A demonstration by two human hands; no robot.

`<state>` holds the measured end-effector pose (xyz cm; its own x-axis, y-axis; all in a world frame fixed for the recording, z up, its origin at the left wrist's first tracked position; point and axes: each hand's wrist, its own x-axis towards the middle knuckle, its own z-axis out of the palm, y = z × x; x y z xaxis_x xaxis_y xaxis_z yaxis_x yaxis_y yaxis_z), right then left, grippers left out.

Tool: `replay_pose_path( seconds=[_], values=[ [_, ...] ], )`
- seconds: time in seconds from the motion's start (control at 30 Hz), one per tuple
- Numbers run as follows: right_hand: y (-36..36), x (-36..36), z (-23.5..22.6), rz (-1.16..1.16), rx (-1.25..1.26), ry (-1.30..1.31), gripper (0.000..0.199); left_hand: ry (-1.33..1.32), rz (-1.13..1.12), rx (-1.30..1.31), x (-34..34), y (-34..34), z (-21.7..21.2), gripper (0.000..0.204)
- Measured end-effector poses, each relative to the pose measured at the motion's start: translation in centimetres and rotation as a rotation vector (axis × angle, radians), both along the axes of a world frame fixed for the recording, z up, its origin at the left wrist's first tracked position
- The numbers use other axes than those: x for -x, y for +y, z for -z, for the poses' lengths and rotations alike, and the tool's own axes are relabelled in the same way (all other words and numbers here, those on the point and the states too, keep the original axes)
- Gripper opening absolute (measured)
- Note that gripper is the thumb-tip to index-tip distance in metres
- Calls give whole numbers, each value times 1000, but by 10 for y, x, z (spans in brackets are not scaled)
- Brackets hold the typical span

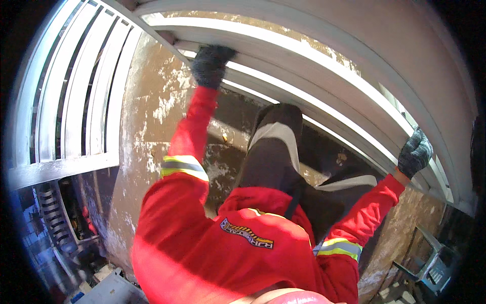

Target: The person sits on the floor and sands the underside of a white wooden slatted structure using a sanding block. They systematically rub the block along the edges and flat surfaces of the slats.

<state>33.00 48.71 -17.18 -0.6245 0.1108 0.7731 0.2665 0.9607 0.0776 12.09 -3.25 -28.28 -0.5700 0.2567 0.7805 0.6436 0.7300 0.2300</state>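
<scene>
A large white slatted panel [304,76] stretches across the top and right, its long bars bent by the lens. My left hand [210,66], in a dark glove, is at the bars near the panel's left end. Motion blurs its fingers, so I cannot make out their shape or whether anything is in them. Toward the panel's right end, my right hand [415,152] wears a grey-black glove and has its fingers wrapped around the edge of a bar. Both arms are in red sleeves with reflective bands.
Another white slatted panel [71,91] stands at the left. Below is a worn brown floor [152,111] with peeling pale patches. My bent legs [273,147] lie under the panel. A bluish-grey plastic chair [433,266] sits at the lower right; a grey flat piece [114,290] lies at the lower left.
</scene>
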Motion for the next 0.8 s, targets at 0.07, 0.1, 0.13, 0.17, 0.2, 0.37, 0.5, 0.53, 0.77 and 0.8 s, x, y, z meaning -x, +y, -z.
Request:
replay_pose_path(
  seconds=[0.07,0.1,0.13,0.17,0.2,0.37,0.5,0.53,0.77,0.8],
  values=[
    [2,1,-1,-8,-58,47,25,12,28,271,-36,71,-16,18],
    [1,1,-1,-36,-79,57,25,-74,29,379,-50,106,-9,16],
    [5,-6,-2,60,109,-126,25,106,220,-24,-70,134,-16,19],
    [11,-7,-1,17,83,-106,26,58,199,-70,-71,144,-24,23],
    [15,-9,3,-25,55,-87,26,45,292,-35,-68,135,-23,21],
    [12,-8,1,41,38,-127,26,-124,-117,227,16,-34,-10,26],
    [6,-2,1,18,10,-23,26,3,-252,273,20,-44,-13,24],
    [8,-2,3,26,-23,-16,26,-17,-230,223,8,-20,2,24],
    [14,-7,-3,-123,5,-44,27,68,210,234,-48,111,-11,15],
    [16,-6,-1,-91,26,-75,26,78,181,411,-35,79,-1,15]
  ],
)
